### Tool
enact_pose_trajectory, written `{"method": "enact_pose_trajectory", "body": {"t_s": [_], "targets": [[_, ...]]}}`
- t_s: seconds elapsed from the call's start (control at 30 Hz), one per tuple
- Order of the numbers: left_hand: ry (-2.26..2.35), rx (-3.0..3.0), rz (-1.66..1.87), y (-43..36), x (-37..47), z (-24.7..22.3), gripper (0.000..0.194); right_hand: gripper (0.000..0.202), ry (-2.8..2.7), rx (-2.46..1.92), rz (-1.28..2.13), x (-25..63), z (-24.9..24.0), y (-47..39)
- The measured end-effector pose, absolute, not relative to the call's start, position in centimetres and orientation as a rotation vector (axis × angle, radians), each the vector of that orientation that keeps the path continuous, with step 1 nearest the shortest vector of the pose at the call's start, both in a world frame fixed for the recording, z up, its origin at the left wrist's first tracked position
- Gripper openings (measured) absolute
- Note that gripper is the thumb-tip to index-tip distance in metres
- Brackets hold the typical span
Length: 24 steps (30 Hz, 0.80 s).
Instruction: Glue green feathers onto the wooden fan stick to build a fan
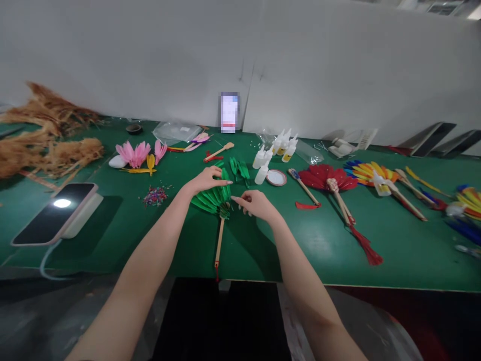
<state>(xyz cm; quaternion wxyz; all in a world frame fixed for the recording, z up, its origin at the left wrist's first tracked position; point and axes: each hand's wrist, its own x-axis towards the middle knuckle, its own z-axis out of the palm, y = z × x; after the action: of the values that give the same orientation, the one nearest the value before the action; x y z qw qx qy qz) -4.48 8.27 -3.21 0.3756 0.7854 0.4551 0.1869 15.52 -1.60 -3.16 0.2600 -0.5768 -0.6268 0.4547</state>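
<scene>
A fan of green feathers (pixel 210 200) on a pale wooden handle (pixel 220 240) lies on the table in front of me. My left hand (pixel 207 180) reaches over its upper part, thumb and fingers closed around a green feather (pixel 226 189) at the fan's right side. Close to that feather's lower right edge is my right hand (pixel 256 204), its thumb and forefinger pinched together. What the right fingertips hold, if anything, is too small to make out. Loose green feathers (pixel 240 170) lie just beyond my hands.
White glue bottles (pixel 262 173) and a small dish of white stuff (pixel 276 177) stand beyond my right hand. Red (pixel 328 178) and multicoloured feather fans (pixel 370 173) lie rightward. Leftward are pink feathers (pixel 134 153), coloured bits (pixel 155 196), a lit phone (pixel 56 213) and brown fibre (pixel 52 155).
</scene>
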Motion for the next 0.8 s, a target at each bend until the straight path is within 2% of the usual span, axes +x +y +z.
{"method": "enact_pose_trajectory", "body": {"t_s": [0.23, 0.57, 0.8], "targets": [[1.063, 2.191, 0.445, 8.7, -4.0, -4.1, 0.051, 0.059, -1.771, -1.614, 1.296, 14.6, -3.0, -2.0], [1.126, 2.174, 0.447, 8.4, -4.1, -3.9, 0.044, 0.054, -1.795, -1.641, 1.225, 13.8, -3.4, -2.1], [1.132, 2.196, 0.445, 8.5, -3.9, -4.3, 0.041, 0.049, -1.811, -1.728, 1.021, 12.8, -3.8, -2.3]]}}
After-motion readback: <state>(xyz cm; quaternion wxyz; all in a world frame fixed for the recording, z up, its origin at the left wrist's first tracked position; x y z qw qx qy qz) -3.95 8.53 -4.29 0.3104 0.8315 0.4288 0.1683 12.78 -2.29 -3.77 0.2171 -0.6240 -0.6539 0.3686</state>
